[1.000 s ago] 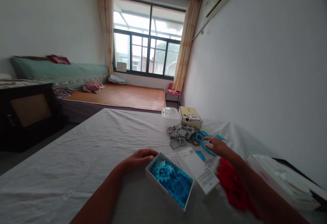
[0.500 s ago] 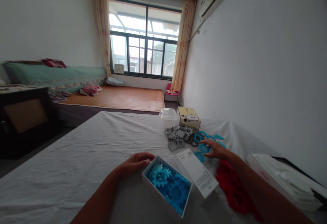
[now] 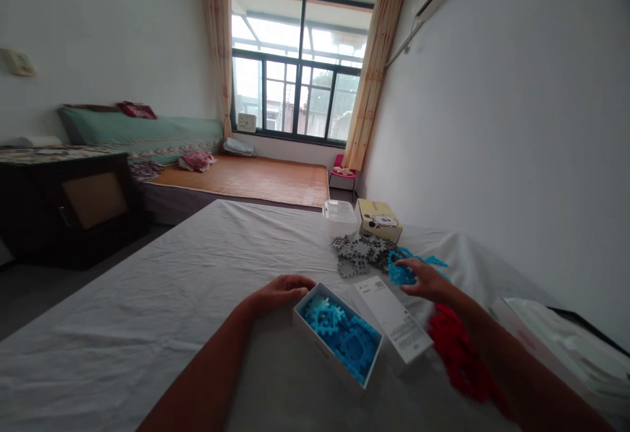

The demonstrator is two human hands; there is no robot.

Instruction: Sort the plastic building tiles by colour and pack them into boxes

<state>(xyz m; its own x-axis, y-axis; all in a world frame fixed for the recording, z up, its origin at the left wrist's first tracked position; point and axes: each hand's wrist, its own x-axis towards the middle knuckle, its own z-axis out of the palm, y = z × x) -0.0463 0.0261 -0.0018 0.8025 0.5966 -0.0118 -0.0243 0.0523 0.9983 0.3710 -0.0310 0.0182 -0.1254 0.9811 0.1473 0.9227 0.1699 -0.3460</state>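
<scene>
My left hand [image 3: 281, 293] is closed on the far left corner of an open white box [image 3: 329, 358]. Blue interlocking plastic pieces [image 3: 352, 346] fill that box, with a lighter blue piece on top. My right hand [image 3: 424, 280] pinches several blue interlocking pieces [image 3: 398, 270] beyond the box lid, its fingers curled round their near edge. Just beyond them lies a heap of grey interlocking pieces [image 3: 361, 246]. A white box lid [image 3: 391, 319] with printed text rests right of the box. Red interlocking pieces [image 3: 462, 356] lie beneath my right forearm, which partly hides them.
A yellow cartoon box [image 3: 378, 219] and a clear plastic container [image 3: 339, 215] stand behind the grey heap. White packaging [image 3: 556, 340] sits at the right by the wall. All rest on a white cloth [image 3: 197, 294]. A bed [image 3: 266, 180] stands beyond.
The camera view has turned slightly left. My right hand has gathered loose blue pieces into a bunch beside the grey heap. My left hand stays at the box corner.
</scene>
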